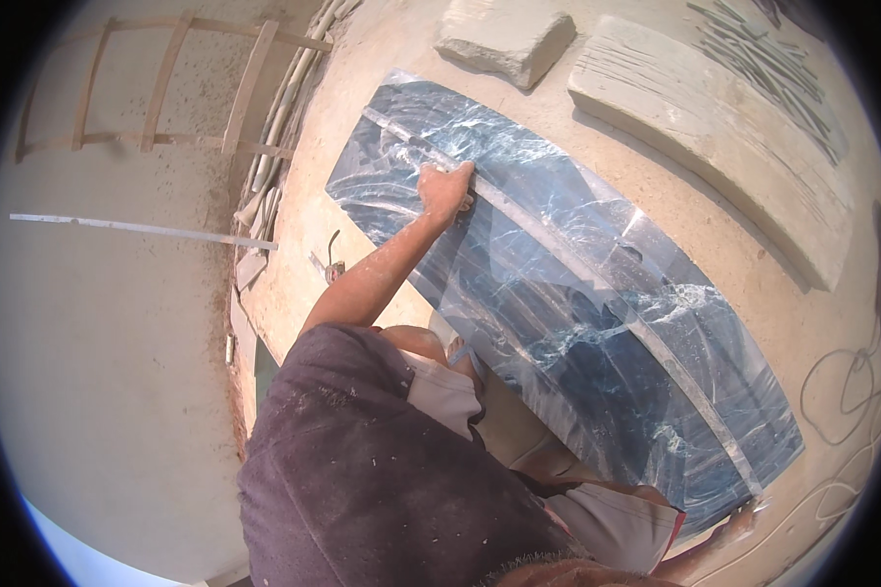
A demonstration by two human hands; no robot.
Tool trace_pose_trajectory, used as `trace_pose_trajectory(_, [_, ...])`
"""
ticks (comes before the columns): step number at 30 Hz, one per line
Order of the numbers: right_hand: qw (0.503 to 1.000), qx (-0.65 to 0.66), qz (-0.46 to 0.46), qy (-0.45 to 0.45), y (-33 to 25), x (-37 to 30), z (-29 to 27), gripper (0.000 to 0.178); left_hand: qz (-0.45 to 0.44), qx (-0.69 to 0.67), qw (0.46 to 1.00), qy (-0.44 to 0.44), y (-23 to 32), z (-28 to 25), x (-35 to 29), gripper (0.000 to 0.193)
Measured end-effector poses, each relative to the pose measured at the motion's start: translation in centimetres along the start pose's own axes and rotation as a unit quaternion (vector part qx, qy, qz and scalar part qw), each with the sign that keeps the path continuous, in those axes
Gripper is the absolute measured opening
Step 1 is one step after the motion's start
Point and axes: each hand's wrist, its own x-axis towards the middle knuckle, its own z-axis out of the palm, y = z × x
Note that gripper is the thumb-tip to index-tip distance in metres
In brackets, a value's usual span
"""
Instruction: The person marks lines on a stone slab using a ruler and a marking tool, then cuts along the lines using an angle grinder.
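Observation:
A long, dusty metal straightedge (573, 262) lies lengthwise across a glossy blue-and-grey marble-patterned slab (519, 254). Near its far-left end, my left hand (447, 193) is closed on the straightedge, with the arm reaching across the slab's near edge. My right hand (739, 523) is low at the right, beside the slab's corner and close to the straightedge's other end. Its fingers are small and partly hidden, so their grip does not show. A small tool with a curved dark piece (335, 269) sits on the ground beside my left forearm.
A pale block (504, 39) and a long, thick pale slab (715, 137) lie beyond the marble-patterned one. Thin rods (768, 73) are piled at far right. Loose cable (842, 391) loops at right. A wooden ladder (162, 88) and a white strip (137, 228) are at left.

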Motion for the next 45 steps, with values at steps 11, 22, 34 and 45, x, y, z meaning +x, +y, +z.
trace_pose_trajectory(11, [1.000,0.021,0.002,0.007,1.3,0.7,-0.4,0.068,-0.017,0.003,1.000,-0.021,0.5,0.0,0.0,0.059])
trace_pose_trajectory(22, [0.994,-0.020,-0.099,-0.041,5.4,3.8,-2.6,0.068,-0.001,0.019,1.000,-0.001,0.4,0.1,-0.3,0.044])
trace_pose_trajectory(34, [0.997,0.077,-0.022,-0.006,-0.8,-1.6,0.5,0.032,0.044,0.134,0.990,0.007,-1.8,-0.7,1.6,0.103])
trace_pose_trajectory(45, [0.998,0.053,0.004,0.043,-3.3,-3.4,1.6,0.029,0.184,0.362,0.898,-0.167,-2.9,-3.0,2.7,0.112])
